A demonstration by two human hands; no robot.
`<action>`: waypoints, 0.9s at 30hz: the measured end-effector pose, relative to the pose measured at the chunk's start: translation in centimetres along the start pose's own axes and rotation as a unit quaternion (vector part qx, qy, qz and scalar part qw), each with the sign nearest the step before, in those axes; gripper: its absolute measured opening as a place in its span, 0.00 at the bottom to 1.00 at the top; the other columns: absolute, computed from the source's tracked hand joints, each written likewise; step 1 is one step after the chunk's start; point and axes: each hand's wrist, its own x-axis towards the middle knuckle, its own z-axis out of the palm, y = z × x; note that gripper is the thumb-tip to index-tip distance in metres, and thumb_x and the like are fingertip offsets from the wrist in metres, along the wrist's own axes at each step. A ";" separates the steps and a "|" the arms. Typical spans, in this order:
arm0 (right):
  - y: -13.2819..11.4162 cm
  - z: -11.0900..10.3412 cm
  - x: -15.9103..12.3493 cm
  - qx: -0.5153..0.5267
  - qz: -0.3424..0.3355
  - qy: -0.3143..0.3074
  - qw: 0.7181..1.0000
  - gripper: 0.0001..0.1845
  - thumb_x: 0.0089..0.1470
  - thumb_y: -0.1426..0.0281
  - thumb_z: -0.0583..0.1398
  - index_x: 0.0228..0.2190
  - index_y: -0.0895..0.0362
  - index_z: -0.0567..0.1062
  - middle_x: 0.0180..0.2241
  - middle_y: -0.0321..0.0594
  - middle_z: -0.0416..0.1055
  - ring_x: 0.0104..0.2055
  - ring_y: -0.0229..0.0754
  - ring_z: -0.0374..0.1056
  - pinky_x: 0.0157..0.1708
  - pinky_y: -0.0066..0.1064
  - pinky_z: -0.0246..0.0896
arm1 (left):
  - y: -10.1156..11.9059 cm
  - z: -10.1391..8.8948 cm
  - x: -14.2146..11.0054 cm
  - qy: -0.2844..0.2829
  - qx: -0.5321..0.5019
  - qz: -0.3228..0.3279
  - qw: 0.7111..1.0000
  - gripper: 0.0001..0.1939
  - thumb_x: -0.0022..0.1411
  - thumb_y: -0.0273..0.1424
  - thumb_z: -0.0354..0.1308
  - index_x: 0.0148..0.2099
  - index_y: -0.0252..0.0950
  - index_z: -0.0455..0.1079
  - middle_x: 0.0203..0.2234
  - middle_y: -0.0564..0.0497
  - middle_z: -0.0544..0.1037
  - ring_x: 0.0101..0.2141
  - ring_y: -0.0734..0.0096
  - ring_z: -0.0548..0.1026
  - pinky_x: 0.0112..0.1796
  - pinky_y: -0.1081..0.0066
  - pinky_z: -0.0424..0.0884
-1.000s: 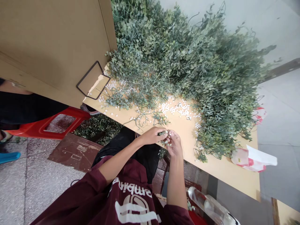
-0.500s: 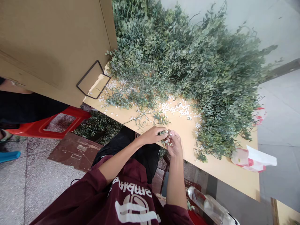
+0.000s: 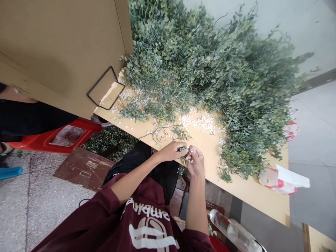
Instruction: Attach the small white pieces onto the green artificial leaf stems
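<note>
My left hand [image 3: 170,152] is closed around a sprig of artificial green leaves [image 3: 182,148], its stem end pointing toward the other hand. Close beside it, my right hand [image 3: 197,161] pinches at the tip of the sprig, with what looks like a small white piece [image 3: 191,151] at the fingertips. A few leaves [image 3: 188,160] hang between the two hands, partly hidden by the fingers. Just beyond my hands, loose green stems [image 3: 160,132] and many scattered small white pieces [image 3: 201,121] lie on the table [image 3: 207,147].
A large heap of artificial foliage [image 3: 223,70] covers the table's far side. A cardboard box [image 3: 60,52] stands at left with a dark wire frame [image 3: 90,95] near its corner. A red-and-white plastic packet [image 3: 275,180] lies at right. A red stool [image 3: 52,140] is beside another person's leg [image 3: 28,119].
My hands stay nearly in place, still together at the sprig, with only a tiny shift of the right fingers. The whole view has drifted slightly.
</note>
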 end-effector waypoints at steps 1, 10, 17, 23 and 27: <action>0.1 0.0 0.0 -0.001 -0.006 0.003 1.000 0.21 0.46 0.57 0.70 0.25 0.59 0.69 0.23 0.32 0.54 0.23 0.28 0.51 0.24 0.19 0.54 | 0.0 0.0 0.0 0.002 0.002 -0.001 1.000 0.13 0.66 0.35 0.50 0.33 0.33 0.68 0.27 0.53 0.72 0.30 0.73 0.68 0.34 0.74 0.62; 0.4 -0.1 0.0 -0.019 -0.021 0.016 0.999 0.20 0.48 0.58 0.70 0.26 0.59 0.70 0.24 0.33 0.56 0.23 0.29 0.52 0.22 0.19 0.52 | 0.1 0.1 0.1 0.006 0.006 -0.001 1.000 0.12 0.65 0.33 0.50 0.32 0.33 0.68 0.26 0.53 0.71 0.30 0.73 0.67 0.34 0.73 0.62; 0.2 0.3 0.0 -0.004 -0.014 0.015 1.000 0.20 0.48 0.58 0.70 0.26 0.60 0.70 0.23 0.32 0.56 0.23 0.29 0.54 0.22 0.20 0.53 | -0.2 0.2 0.3 0.001 0.003 0.001 1.000 0.11 0.64 0.32 0.50 0.32 0.32 0.68 0.26 0.53 0.72 0.30 0.73 0.68 0.34 0.74 0.62; 0.3 0.2 -0.1 0.002 0.001 0.001 1.000 0.19 0.49 0.59 0.70 0.27 0.60 0.70 0.23 0.32 0.58 0.23 0.29 0.56 0.22 0.20 0.55 | 0.0 0.2 0.2 0.004 -0.004 -0.002 1.000 0.10 0.63 0.32 0.51 0.32 0.32 0.68 0.27 0.53 0.73 0.30 0.73 0.69 0.35 0.74 0.63; 0.3 0.2 -0.1 0.003 0.006 -0.008 1.000 0.18 0.49 0.59 0.69 0.28 0.59 0.70 0.23 0.33 0.60 0.23 0.29 0.56 0.23 0.20 0.56 | -0.2 0.2 0.1 0.015 -0.006 0.002 1.000 0.10 0.64 0.32 0.50 0.33 0.32 0.68 0.28 0.52 0.73 0.31 0.73 0.69 0.36 0.74 0.64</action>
